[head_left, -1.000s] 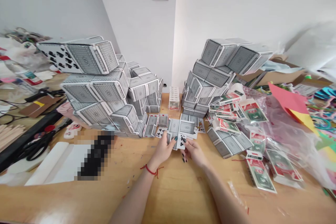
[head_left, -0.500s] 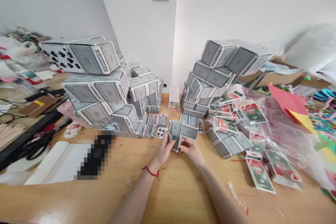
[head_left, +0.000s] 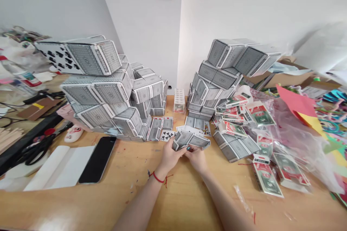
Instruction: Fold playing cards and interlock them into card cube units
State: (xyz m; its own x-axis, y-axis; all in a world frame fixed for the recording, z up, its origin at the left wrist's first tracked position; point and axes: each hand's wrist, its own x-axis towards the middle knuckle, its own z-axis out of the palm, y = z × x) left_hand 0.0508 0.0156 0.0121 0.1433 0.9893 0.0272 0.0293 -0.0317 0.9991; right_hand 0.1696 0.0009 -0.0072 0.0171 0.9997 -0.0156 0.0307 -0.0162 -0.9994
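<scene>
My left hand (head_left: pixel 171 156) and my right hand (head_left: pixel 196 158) are closed on a folded piece of grey-backed playing cards (head_left: pixel 193 139) low over the table. The left fingers grip its left end; the right fingers pinch the near edge close to the middle. Just beyond it are face-up playing cards (head_left: pixel 210 129) and a grey card piece (head_left: pixel 195 122). To the left, more grey-backed cards (head_left: pixel 155 129) lie beside a clubs card (head_left: pixel 167 135). A stepped stack of card-made boxes (head_left: pixel 108 94) rises on the left, and a similar stack (head_left: pixel 219 75) stands on the right.
Red-and-green card packs (head_left: pixel 268 179) and clear plastic wrap (head_left: pixel 295 133) are strewn at the right. A phone (head_left: pixel 98 159), white paper (head_left: pixel 58 168) and black scissors (head_left: pixel 40 148) lie at the left. A block of small packs (head_left: pixel 179 100) stands near the wall.
The held card piece has tipped flatter, and its right part has swung toward me. Both hands have shifted slightly downward in view. A face-up card behind the piece now shows more.
</scene>
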